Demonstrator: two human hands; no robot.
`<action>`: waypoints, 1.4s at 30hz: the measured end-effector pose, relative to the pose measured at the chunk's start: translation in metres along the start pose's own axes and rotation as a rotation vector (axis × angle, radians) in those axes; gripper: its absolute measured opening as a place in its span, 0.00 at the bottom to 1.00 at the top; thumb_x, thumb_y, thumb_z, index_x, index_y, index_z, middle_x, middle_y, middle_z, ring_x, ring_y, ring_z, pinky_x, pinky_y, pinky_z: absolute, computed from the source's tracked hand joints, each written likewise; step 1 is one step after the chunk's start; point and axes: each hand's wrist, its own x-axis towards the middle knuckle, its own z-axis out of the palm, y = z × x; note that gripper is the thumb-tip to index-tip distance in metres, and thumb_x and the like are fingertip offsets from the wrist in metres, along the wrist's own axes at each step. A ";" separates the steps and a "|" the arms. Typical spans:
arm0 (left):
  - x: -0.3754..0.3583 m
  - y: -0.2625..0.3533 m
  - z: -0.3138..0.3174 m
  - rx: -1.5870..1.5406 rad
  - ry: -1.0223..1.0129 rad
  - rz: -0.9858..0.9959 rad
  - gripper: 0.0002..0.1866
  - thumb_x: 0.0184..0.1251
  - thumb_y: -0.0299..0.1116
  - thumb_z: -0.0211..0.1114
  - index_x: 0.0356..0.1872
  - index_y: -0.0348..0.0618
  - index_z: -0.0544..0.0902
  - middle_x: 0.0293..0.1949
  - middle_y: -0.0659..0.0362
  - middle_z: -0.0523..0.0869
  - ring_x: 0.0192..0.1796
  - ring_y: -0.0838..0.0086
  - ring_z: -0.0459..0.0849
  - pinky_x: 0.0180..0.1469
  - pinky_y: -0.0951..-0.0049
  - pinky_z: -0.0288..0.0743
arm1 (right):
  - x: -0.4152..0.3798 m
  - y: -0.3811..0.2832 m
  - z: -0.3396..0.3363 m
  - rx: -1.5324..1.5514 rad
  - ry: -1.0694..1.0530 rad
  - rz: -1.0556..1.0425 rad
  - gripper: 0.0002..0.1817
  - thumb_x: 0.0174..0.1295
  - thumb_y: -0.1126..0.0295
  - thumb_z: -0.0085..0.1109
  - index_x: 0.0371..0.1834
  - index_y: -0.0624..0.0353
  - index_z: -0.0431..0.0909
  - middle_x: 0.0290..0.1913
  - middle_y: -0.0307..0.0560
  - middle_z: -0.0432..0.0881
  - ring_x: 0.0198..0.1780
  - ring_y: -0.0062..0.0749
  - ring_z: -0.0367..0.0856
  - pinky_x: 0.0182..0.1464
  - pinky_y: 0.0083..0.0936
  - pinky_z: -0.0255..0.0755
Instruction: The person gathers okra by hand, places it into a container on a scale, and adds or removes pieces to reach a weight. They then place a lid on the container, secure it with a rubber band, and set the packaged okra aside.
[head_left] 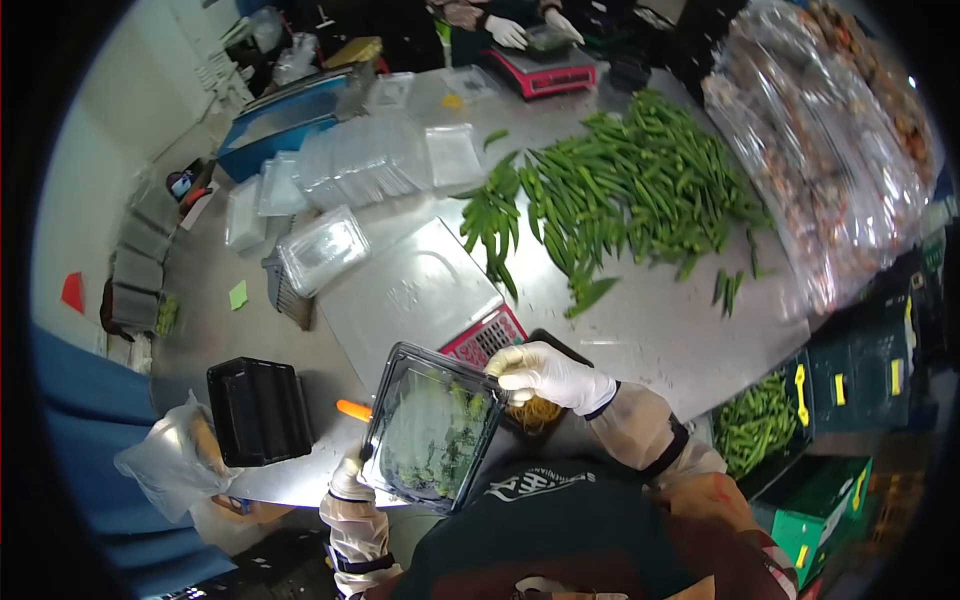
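A black plastic tray [435, 430] with a clear cover and leafy green vegetables inside is held tilted near my body. My left hand [350, 478], white-gloved, grips its lower left side; some of the fingers are hidden. At the upper right corner, my gloved right hand [550, 375] pinches the rim between thumb and fingers. Just beyond the tray stands a weighing scale with a metal platform [400, 285] and a red keypad panel [488, 337]. Below my right hand sits a black container of yellowish bands [535, 412], partly covered. An orange handle [353, 410] pokes out left of the tray.
Long green pods [630, 190] are heaped across the table. Clear plastic lids [365, 155] stand in rows at the back left, and black trays [258, 412] are stacked left. A large plastic bag [820, 150] lies right. Opposite, another person's gloved hands [507, 32] are over a second scale [545, 75].
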 end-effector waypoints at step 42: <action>0.027 -0.091 0.083 -0.150 0.070 0.039 0.33 0.55 0.34 0.69 0.63 0.33 0.71 0.58 0.50 0.81 0.59 0.60 0.80 0.65 0.62 0.73 | -0.039 0.096 -0.065 -1.829 0.709 -0.064 0.09 0.56 0.59 0.61 0.27 0.50 0.84 0.27 0.44 0.85 0.34 0.41 0.85 0.40 0.40 0.74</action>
